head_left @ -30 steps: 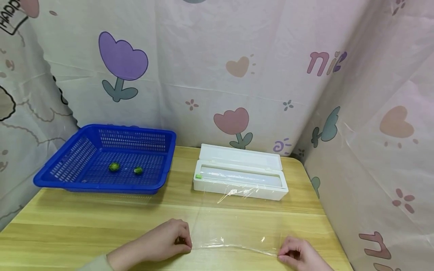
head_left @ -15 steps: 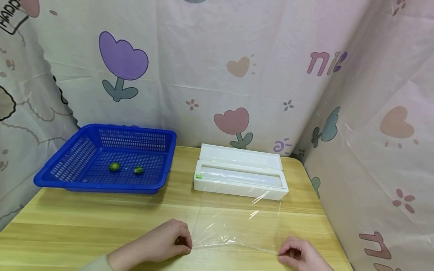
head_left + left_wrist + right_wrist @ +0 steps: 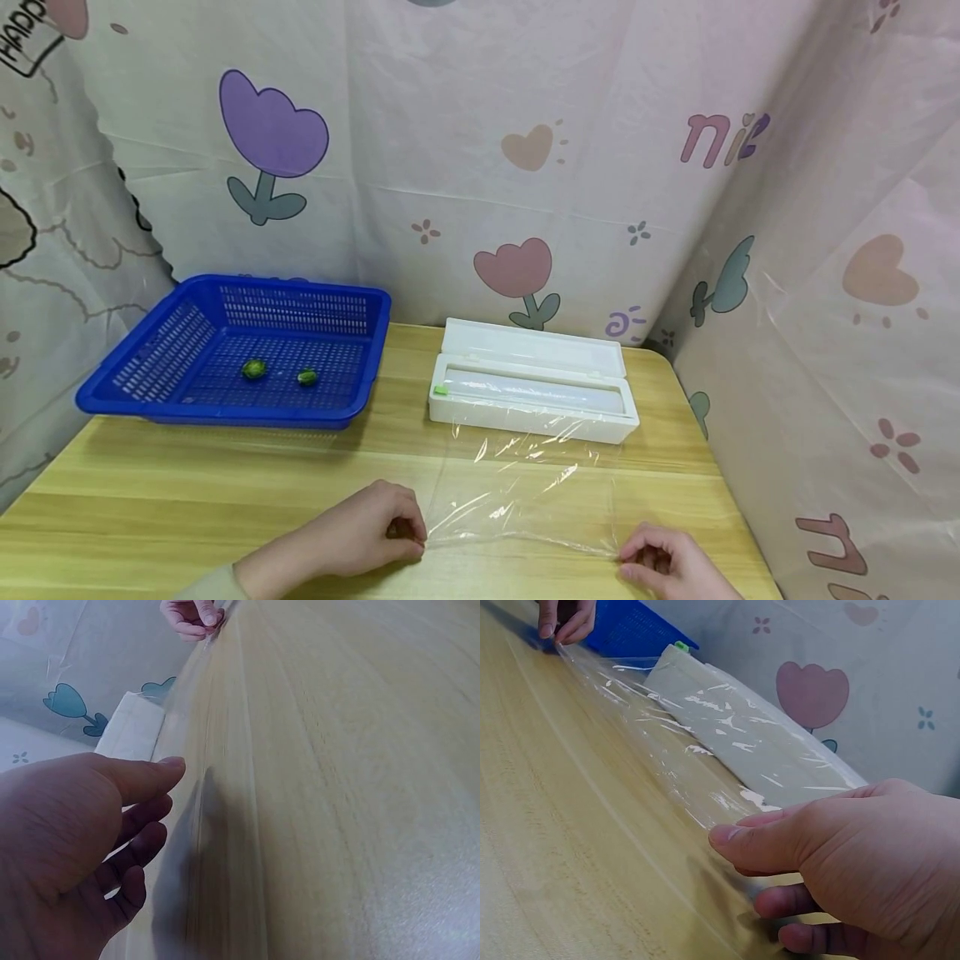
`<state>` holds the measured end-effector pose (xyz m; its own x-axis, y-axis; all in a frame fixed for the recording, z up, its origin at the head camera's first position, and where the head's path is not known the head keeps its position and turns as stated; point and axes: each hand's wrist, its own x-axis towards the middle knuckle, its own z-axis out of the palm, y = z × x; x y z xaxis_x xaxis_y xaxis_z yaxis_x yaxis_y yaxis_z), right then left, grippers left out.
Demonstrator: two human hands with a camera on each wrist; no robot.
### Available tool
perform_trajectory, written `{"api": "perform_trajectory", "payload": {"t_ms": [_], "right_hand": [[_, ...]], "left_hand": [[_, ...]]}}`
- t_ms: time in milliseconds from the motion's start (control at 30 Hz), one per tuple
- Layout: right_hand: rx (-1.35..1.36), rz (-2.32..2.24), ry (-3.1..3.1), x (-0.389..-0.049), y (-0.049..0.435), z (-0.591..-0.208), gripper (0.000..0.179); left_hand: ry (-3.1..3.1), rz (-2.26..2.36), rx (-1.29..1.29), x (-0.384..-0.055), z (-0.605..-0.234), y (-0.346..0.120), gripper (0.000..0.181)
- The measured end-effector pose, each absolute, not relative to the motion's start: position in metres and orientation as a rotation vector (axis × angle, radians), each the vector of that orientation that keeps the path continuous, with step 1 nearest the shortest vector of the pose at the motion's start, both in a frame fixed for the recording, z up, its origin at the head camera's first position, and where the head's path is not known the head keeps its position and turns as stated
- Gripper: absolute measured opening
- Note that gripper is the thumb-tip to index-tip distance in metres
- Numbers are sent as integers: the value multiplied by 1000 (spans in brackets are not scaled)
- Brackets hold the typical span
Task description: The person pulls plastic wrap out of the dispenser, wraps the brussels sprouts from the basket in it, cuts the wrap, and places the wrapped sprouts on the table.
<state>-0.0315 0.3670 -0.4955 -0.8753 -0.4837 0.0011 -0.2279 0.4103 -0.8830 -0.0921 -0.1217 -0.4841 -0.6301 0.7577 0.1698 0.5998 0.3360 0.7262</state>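
A sheet of clear cling film (image 3: 517, 500) stretches from a white cling film dispenser box (image 3: 525, 421) toward the front of the table. My left hand (image 3: 367, 529) pinches the sheet's near left corner between thumb and fingers. At the near right corner, my right hand (image 3: 671, 562) does the same. In the right wrist view the film (image 3: 641, 720) is creased and glinting, and its near edge runs between both hands. The box lid (image 3: 532, 348) is tipped back, and the film roll (image 3: 532, 390) lies inside. A green slider (image 3: 441, 390) sits at the box's left end.
A blue perforated basket (image 3: 247, 412) stands at the back left of the wooden table (image 3: 187, 483). Two small green vegetables, one round (image 3: 253, 369) and one smaller (image 3: 307, 377), lie in it. Patterned cloth (image 3: 420, 125) hangs behind and at the sides.
Glints and creases on the film have shifted, and more now show near the box. My right hand has moved very slightly up and right; the left hand has barely moved.
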Motion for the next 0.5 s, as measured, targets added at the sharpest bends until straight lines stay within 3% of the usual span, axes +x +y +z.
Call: {"api": "perform_trajectory", "payload": {"t_ms": [500], "right_hand": [[-568, -1423, 2514, -30, 366, -491, 7]], "left_hand": [[2392, 1236, 1194, -93, -482, -125, 11]]}}
